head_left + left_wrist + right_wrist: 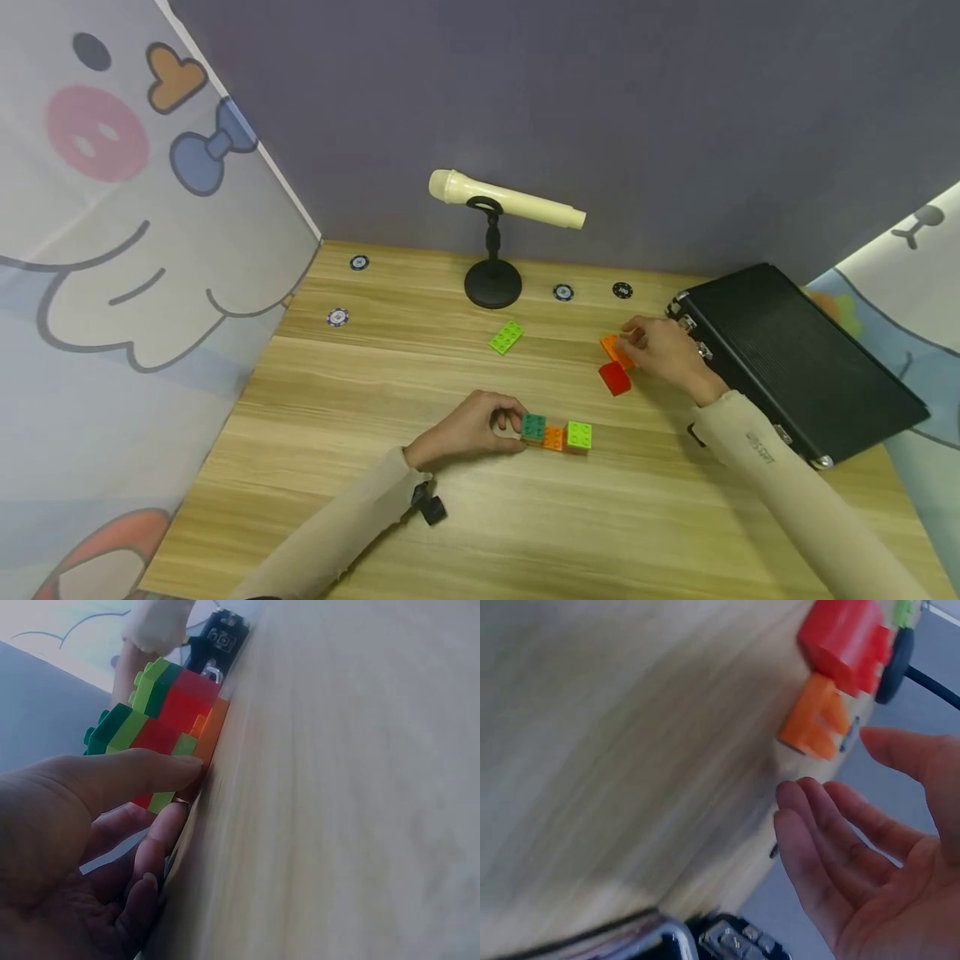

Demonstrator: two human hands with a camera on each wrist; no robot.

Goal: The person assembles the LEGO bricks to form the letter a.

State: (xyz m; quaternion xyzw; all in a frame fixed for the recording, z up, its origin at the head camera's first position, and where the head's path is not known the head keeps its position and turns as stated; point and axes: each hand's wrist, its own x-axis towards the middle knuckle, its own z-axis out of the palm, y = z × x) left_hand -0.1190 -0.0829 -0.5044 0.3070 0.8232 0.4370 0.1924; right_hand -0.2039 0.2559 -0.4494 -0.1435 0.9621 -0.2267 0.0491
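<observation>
My left hand (pixel 476 427) pinches the near end of a toy building-brick structure between thumb and fingers. Two striped stacks rise from its flat orange base (pixel 553 439): one topped dark green (pixel 533 425), the other lime (pixel 580 434). The left wrist view shows red, lime and dark green layers (pixel 145 733) beside the thumb. On the right, my other hand (pixel 663 354) hovers at a loose orange brick (pixel 815 718), its fingers loosely bent and the gap between them holding nothing. A red brick with a rounded side (pixel 844 641) lies beside the orange one.
A lime flat brick (pixel 507 337) lies mid-table. Behind it, a white microphone (pixel 517 202) rests on a black stand (pixel 492 285). Several poker chips (pixel 562 292) are scattered toward the back. A black case (pixel 795 358) occupies the right side, close to my right forearm.
</observation>
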